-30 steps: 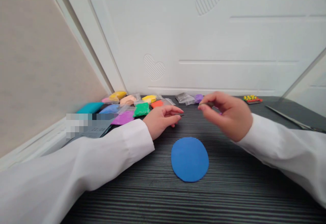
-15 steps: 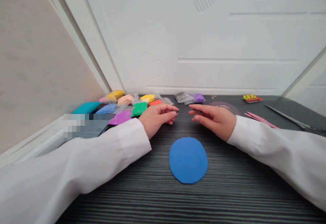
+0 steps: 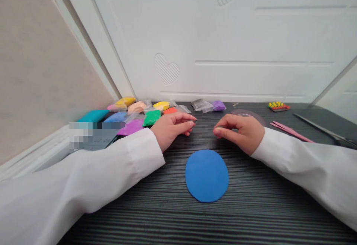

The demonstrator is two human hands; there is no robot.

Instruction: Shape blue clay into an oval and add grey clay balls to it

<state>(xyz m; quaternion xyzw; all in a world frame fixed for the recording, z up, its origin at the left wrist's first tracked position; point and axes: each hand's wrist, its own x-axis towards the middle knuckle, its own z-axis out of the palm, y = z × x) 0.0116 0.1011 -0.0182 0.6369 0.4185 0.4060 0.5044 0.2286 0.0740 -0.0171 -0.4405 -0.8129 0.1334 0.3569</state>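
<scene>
Blue clay disc [image 3: 206, 176] lies flat on the dark ribbed counter [image 3: 251, 215], below both hands and touching neither. The left hand [image 3: 172, 130] rests on the counter with its fingers softly curved and a little open, and it has hold of nothing that can be seen. It lies just beside the green clay packet [image 3: 152, 118] and the purple clay packet [image 3: 131, 127]. The right hand [image 3: 240, 134] is half closed, with thumb and first finger coming close at the tips, but one cannot tell if some small piece is between them.

The left sleeve [image 3: 125, 155] lies close to the packets, so a wide move of this arm could push them out of place. The disc looks soft, so careless pressure from a finger could leave marks on it. At the back, the counter meets the white door panel [image 3: 223, 44], and a small piece that rolls there could be hard to pick up. On the right, the pink strips [image 3: 291, 132] and the long metal strip [image 3: 320, 129] narrow the way, but open room remains around the disc.
</scene>
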